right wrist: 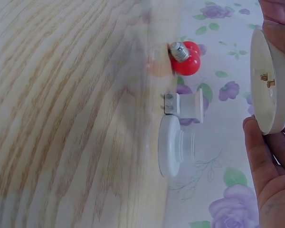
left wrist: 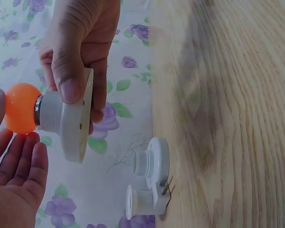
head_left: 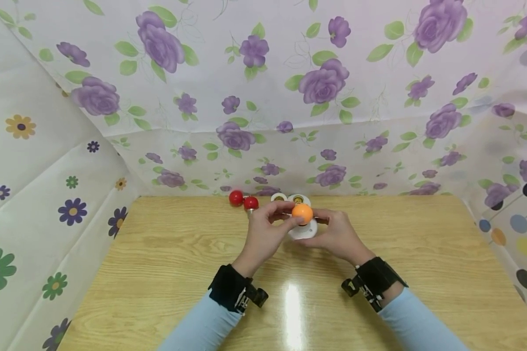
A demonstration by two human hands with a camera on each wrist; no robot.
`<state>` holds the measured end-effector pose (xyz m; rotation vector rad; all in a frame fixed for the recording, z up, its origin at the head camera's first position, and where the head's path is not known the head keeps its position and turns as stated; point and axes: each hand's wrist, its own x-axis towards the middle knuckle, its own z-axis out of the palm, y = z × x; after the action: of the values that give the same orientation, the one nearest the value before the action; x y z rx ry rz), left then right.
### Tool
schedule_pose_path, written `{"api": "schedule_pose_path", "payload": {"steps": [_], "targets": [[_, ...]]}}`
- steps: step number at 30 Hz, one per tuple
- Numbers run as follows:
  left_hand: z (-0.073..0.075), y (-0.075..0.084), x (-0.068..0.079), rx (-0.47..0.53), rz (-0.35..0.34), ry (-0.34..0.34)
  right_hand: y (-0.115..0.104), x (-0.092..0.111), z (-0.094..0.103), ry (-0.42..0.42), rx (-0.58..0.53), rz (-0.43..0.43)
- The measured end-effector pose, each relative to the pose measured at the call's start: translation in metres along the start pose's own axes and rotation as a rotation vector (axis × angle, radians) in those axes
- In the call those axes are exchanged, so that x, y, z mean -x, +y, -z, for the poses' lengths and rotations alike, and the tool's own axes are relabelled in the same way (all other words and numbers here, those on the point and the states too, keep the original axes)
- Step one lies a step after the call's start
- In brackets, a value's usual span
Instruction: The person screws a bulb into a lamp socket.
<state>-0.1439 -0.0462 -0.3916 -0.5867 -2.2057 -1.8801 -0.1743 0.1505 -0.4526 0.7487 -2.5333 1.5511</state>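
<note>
An orange bulb [head_left: 302, 213] stands with its metal base partly in the collar of a round white lamp holder [left wrist: 77, 123]. My left hand [head_left: 264, 233] pinches the bulb between thumb and fingertips. Around the holder's flange, my right hand [head_left: 337, 235] has its thumb on one face and its fingers on the other. Both things are held up off the table, as the left wrist view shows. In the right wrist view the holder's hollow underside [right wrist: 263, 92] faces the camera, with brass screws inside; the bulb is hidden there.
Behind the hands, a second round white holder [right wrist: 169, 146] stands on the wooden table [head_left: 180, 273] beside a white plug-type socket [right wrist: 186, 105] with pins. Left of them lie two red bulbs [head_left: 236, 198] with metal screw bases. A flowered cloth [head_left: 237, 136] rises along the back edge.
</note>
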Motion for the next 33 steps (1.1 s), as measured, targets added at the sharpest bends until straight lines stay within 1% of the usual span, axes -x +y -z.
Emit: {"api": "schedule_pose_path", "payload": {"steps": [6, 12, 16, 22, 24, 27, 30, 33], "targets": [[0.003, 0.000, 0.000, 0.018, -0.002, -0.014, 0.000, 0.000, 0.000, -0.007, 0.011, 0.008], [0.006, -0.001, 0.001, 0.019, -0.005, -0.060, 0.001, -0.001, -0.001, -0.013, 0.022, 0.021], [0.007, 0.000, 0.001, 0.019, 0.013, -0.088, 0.001, -0.001, -0.001, -0.010, 0.034, 0.035], [0.007, 0.001, 0.001, 0.016, 0.060, -0.106, 0.001, 0.000, -0.002, -0.007, 0.042, 0.039], [0.008, 0.003, 0.002, 0.022, 0.077, -0.104, 0.001, 0.000, -0.002, -0.002, 0.042, 0.033], [0.009, 0.006, 0.003, 0.044, 0.072, -0.084, 0.000, 0.000, -0.003, 0.005, 0.040, 0.023], [0.008, 0.009, 0.003, 0.053, 0.029, -0.040, -0.001, -0.001, -0.002, 0.008, 0.038, 0.023], [0.005, 0.009, 0.004, 0.041, -0.024, 0.015, 0.000, -0.001, -0.002, 0.010, 0.041, 0.026]]}}
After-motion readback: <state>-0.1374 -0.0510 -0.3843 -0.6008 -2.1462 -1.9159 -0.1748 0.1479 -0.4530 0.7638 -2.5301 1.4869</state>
